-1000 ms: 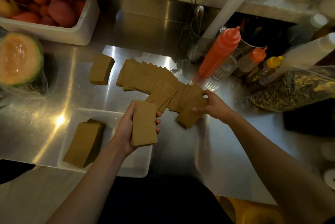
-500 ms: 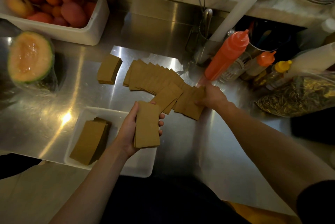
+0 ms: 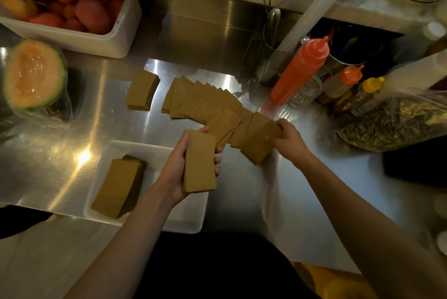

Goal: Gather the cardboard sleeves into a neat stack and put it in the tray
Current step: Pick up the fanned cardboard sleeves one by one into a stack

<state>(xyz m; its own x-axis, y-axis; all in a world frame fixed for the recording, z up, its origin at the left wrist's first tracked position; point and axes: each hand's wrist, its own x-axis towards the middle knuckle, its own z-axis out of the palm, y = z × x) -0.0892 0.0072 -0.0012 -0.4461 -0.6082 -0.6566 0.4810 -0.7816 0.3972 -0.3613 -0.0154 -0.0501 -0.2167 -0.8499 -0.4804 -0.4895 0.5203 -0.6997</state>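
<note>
At the lower left of the frame, the white tray (image 3: 154, 151) is already holding one finished stack of sleeves (image 3: 118, 185), lying flat against its left side. Above it, left of centre, a small squared pile (image 3: 141, 90) is sitting on the steel counter (image 3: 60, 141), well apart from everything else.

In the middle, the left hand (image 3: 179, 172) is gripping a neat bundle of cardboard sleeves (image 3: 199, 160), thumb on one long edge and fingers wrapped over the other, hovering above the tray's right end just as it was a moment ago.

Moving right, the fanned row of sleeves (image 3: 200, 100) is stretching across the centre of the frame. Its right end is what is changing: the right hand (image 3: 285, 139), which a second ago was resting on loose sleeves nearer the person, is now pinching a gathered clump (image 3: 258, 143) and pulling it tight against the row. That suggests the loose end is being consolidated into the next handful, probably to join the held bundle. Much of the fan is still waiting, so the task looks roughly midway.
</note>
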